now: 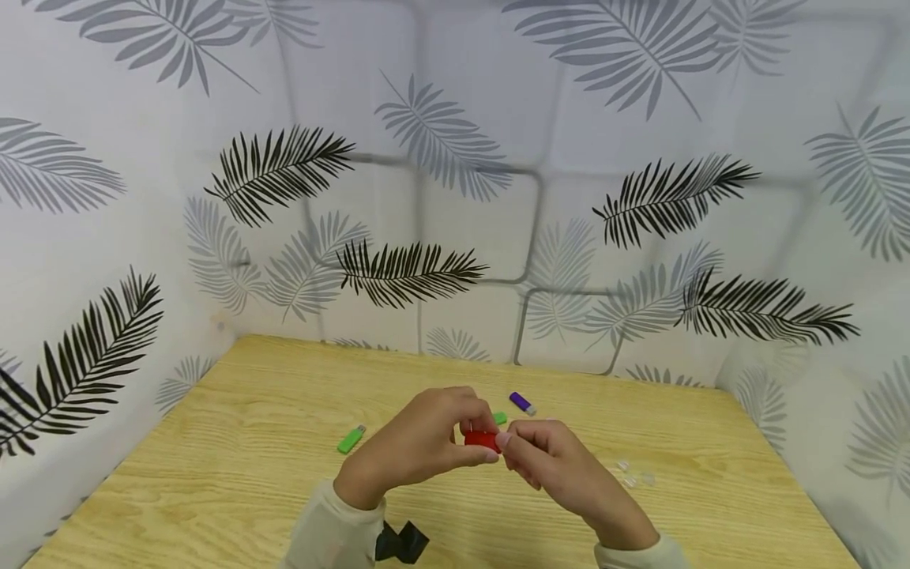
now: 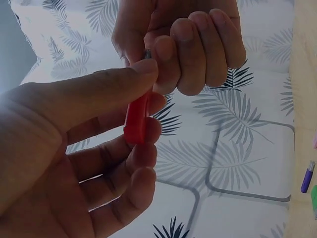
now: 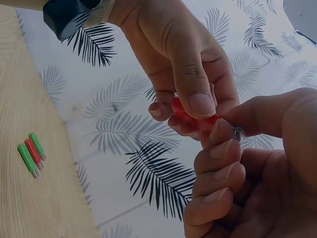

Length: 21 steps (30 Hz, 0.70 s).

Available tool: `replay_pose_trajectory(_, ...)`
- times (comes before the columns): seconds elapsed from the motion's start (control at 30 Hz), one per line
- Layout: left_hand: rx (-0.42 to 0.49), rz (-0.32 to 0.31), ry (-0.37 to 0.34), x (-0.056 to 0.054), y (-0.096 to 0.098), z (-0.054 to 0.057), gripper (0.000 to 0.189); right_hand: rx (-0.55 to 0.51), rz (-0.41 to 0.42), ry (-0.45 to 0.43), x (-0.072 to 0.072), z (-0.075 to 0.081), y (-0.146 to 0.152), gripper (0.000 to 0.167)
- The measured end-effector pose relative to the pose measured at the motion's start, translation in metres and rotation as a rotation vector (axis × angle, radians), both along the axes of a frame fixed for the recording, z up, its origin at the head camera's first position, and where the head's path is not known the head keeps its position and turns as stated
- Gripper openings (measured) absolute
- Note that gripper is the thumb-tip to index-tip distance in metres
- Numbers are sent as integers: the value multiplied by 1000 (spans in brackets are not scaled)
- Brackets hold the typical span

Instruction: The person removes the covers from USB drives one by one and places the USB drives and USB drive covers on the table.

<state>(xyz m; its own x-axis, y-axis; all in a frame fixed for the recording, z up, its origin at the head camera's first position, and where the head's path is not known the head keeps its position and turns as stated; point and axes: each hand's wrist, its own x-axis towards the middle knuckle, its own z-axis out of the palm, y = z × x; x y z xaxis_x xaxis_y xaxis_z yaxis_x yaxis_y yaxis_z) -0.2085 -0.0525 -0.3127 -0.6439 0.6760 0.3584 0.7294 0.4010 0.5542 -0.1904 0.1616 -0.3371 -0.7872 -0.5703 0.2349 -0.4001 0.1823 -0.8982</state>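
A red USB stick (image 1: pixel 482 441) is held between the thumb and fingers of my left hand (image 1: pixel 419 442), above the table. In the left wrist view, the stick (image 2: pixel 134 121) stands tilted, with its metal tip upward between both hands. My right hand (image 1: pixel 550 458) pinches the tip end with thumb and index finger, its other fingers curled. A small shiny piece (image 3: pixel 239 134) shows at those fingertips in the right wrist view; whether it is the plug or a clear cap, I cannot tell.
On the wooden table (image 1: pixel 284 395), a green USB stick (image 1: pixel 351 439) lies left, a purple one (image 1: pixel 522 403) behind the hands, and another green one (image 1: pixel 500 417) is partly hidden. Small clear pieces (image 1: pixel 629 478) lie right. A red stick (image 3: pixel 33 151) rests between green ones. Leaf-patterned cloth (image 1: pixel 462 197) surrounds the table.
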Motion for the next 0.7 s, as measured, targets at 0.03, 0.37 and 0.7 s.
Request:
replay_pose_trajectory(0.03,-5,2,15,1,0,0,13,-2,-1,3,0,0,0,34)
replay_pose_trajectory(0.37,-24,-25,101,0,0,-1,16,-44,-7,-12,0,1,0,36)
replay_pose_trajectory(0.7,-34,-27,126,1,2,0,16,-49,-59,18,-1,0,1,37)
